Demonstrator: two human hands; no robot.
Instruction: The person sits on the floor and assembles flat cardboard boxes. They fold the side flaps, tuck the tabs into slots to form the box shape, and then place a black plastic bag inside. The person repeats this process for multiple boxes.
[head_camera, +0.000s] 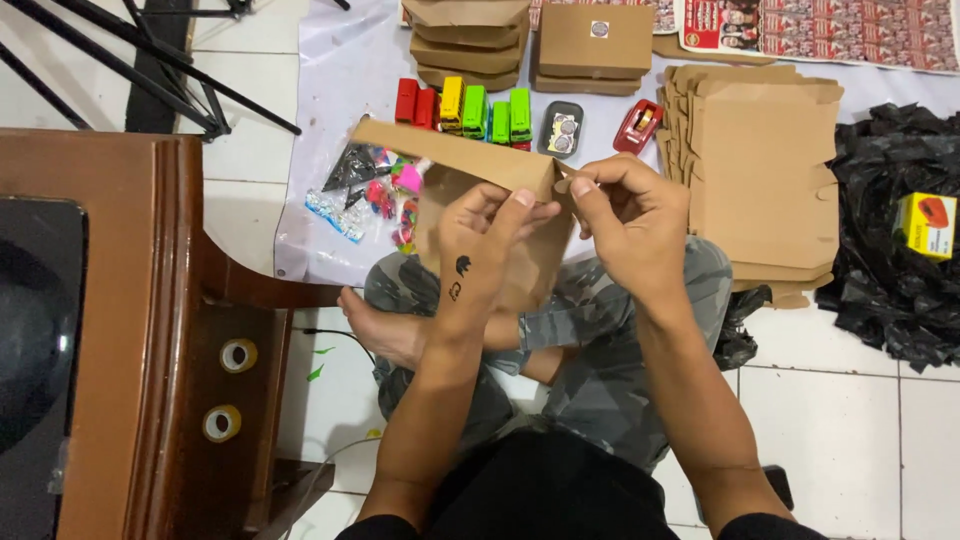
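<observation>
Brown cardboard box (470, 195), part-folded, held above the lap of a person seated on the tiled floor (830, 430): left hand (480, 245) closed on its panel, right hand (625, 215) pinching a corner flap. Judged mid-assembly. Finished boxes (590, 45) are stacked beyond; a pile of flat blanks (770, 170) remains. Toy buses (465, 108) and a bag of small coloured items (375, 190) lie unpacked

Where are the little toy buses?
In the head view, the toy buses stand in a row on the floor sheet, upper middle, just beyond the cardboard box.
</observation>
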